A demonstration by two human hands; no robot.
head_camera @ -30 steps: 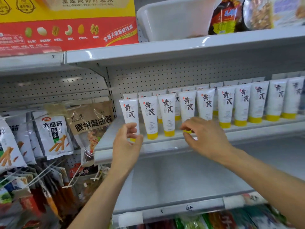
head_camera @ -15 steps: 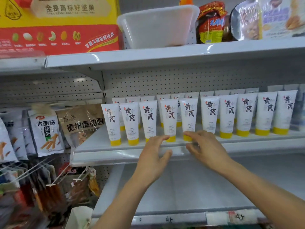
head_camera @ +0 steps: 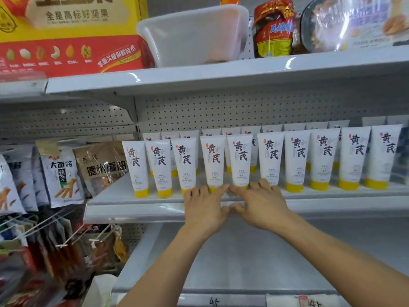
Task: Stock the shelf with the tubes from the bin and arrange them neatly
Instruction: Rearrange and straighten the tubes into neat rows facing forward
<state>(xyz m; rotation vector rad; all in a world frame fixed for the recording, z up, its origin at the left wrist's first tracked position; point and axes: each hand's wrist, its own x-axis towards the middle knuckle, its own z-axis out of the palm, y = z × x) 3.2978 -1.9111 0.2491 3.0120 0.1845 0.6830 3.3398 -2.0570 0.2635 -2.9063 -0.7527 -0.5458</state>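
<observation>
Two rows of tubes (head_camera: 297, 158) stood cap-down on the shelf (head_camera: 137, 210) | left hand (head_camera: 204, 209) lay flat, fingers straight, tips at a yellow cap, gripping nothing | right hand (head_camera: 263, 207) likewise flat, tips seemingly touching neighbouring caps | bin (head_camera: 194, 34) sat on the upper shelf (head_camera: 243, 72)

The person's left hand (head_camera: 204, 209) and right hand (head_camera: 261, 207) are bare, with short nails; bare forearms (head_camera: 174, 264) cross the lower frame.
</observation>
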